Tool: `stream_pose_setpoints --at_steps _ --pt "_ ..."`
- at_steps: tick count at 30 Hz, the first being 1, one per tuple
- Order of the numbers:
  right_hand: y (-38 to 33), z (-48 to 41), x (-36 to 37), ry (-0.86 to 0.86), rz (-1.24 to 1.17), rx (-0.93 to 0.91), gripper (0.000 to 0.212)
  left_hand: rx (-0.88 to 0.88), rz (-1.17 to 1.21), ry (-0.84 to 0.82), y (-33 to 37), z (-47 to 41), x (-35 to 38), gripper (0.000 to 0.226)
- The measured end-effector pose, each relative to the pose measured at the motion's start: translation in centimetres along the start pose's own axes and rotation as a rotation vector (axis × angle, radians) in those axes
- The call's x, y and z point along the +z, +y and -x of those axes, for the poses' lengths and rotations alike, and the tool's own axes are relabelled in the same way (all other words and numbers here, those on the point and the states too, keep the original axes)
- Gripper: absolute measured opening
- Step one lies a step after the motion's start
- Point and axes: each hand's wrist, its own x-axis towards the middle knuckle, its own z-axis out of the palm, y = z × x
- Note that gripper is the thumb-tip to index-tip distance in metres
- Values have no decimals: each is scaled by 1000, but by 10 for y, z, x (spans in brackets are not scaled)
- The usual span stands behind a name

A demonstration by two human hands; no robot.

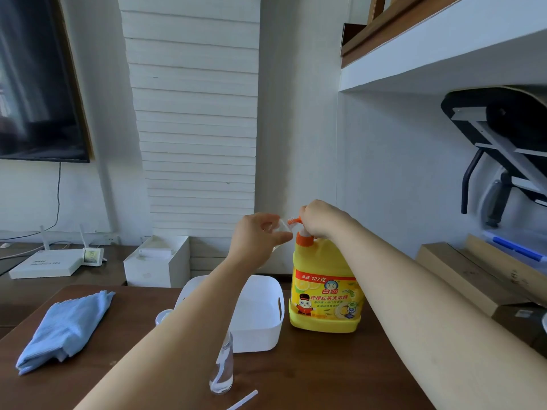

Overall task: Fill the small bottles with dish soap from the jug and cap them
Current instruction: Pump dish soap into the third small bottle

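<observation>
A small clear bottle (pixel 279 229) is held tilted in the left hand (pixel 257 236), its mouth just beside the jug's (pixel 324 294) orange spout (pixel 291 221). The pump top is covered by the right hand (pixel 321 218), curled over it, just right of the bottle.

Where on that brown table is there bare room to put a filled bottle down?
Bare wood lies between the blue cloth and the white basket, and on the table's near right, in front of the yellow jug. Around the clear bottle beside the basket it is crowded.

Bottle (pixel 281 229), seemingly, at pump (pixel 296 221).
</observation>
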Motion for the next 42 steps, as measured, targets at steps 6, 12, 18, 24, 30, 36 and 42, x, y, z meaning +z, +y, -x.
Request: stream_pose_setpoints --at_steps 6,12,18,24,30,36,42 --pt "1 5 7 34 -32 5 30 9 -6 -8 0 4 0 32" --pt "1 10 16 31 -3 9 24 -27 -1 -24 -4 9 4 40" --pt "-1 2 2 6 8 35 28 -12 20 -18 1 7 2 28" --pt "-3 -3 -1 -3 2 33 30 4 24 -29 4 4 -1 25" --pt "2 2 9 72 -83 16 32 13 5 -24 3 7 0 24" --pt "3 9 12 84 -105 17 28 28 34 -54 2 8 -1 21" --pt "0 16 16 65 -43 21 26 10 1 -73 -6 11 2 22"
